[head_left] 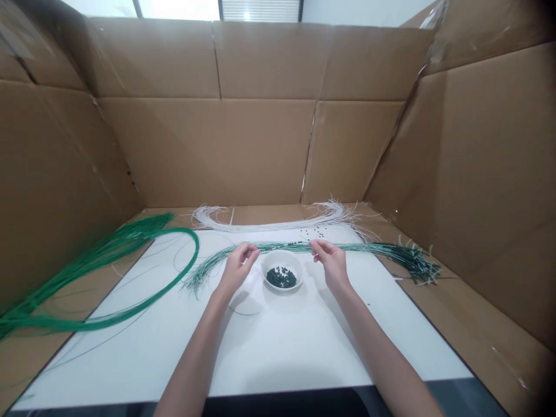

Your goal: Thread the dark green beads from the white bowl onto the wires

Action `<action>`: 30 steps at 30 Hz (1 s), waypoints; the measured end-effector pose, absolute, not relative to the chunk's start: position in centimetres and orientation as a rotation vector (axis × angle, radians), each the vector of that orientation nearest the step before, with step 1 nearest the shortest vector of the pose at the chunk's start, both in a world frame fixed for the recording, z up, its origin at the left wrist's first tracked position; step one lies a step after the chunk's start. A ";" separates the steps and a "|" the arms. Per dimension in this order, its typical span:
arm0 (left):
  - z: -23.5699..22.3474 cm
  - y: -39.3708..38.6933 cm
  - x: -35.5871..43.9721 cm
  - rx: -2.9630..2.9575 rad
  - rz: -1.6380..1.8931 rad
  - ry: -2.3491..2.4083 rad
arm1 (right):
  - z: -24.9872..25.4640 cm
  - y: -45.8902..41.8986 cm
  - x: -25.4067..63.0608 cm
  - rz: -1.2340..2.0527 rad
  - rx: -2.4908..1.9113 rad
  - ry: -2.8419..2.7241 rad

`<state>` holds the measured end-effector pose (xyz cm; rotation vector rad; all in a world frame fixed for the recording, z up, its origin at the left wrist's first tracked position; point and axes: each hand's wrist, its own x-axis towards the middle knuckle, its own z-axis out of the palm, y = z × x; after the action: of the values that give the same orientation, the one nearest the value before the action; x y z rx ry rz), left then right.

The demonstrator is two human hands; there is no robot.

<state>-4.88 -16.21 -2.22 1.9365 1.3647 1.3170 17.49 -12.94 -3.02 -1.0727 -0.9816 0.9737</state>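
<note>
Both the left hand (237, 263) and right hand (332, 260) have fingers (251, 248) pinched on a beaded strand (295, 243) near a white bowl (271, 262).

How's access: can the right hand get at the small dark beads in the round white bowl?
Likely yes: the right hand is near the round white bowl, whose open top leaves the small dark beads exposed. It seems to pinch a thin beaded strand, though.

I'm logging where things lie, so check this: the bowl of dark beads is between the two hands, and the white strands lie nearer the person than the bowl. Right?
Not quite: the head view shows the white strands beyond the bowl. The dark beads are in it, between left hand and right hand.
</note>
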 end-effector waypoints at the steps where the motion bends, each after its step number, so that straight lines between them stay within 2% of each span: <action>1: -2.3 -16.1 -5.0 1.919 1.333 1.375 | -3.0 -13.0 17.4 0.986 -1.063 -0.994; 12: -2.2 -15.9 -5.6 1.807 1.369 1.364 | -2.4 -13.4 17.4 1.073 -0.980 -1.194; 15: -1.9 -16.1 -5.4 1.888 1.300 1.382 | -2.4 -13.9 17.2 0.875 -0.943 -1.416; 20: -1.9 -16.3 -5.0 2.006 1.186 1.395 | -2.7 -14.7 16.3 0.154 -1.022 -1.959; 22: -1.9 -16.3 -4.8 2.035 1.144 1.368 | -3.1 -14.8 15.9 -0.023 -1.008 -2.051; 26: -2.0 -16.4 -4.3 2.079 1.062 1.294 | -4.0 -14.8 15.4 -0.006 -0.885 -2.169; 30: -1.9 -16.4 -4.3 2.040 1.136 1.338 | -3.9 -14.8 15.4 0.060 -0.881 -2.115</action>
<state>-4.33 -16.41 -1.91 2.0401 1.3380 1.1359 15.44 -14.80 -3.95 -0.8805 -2.1147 0.0598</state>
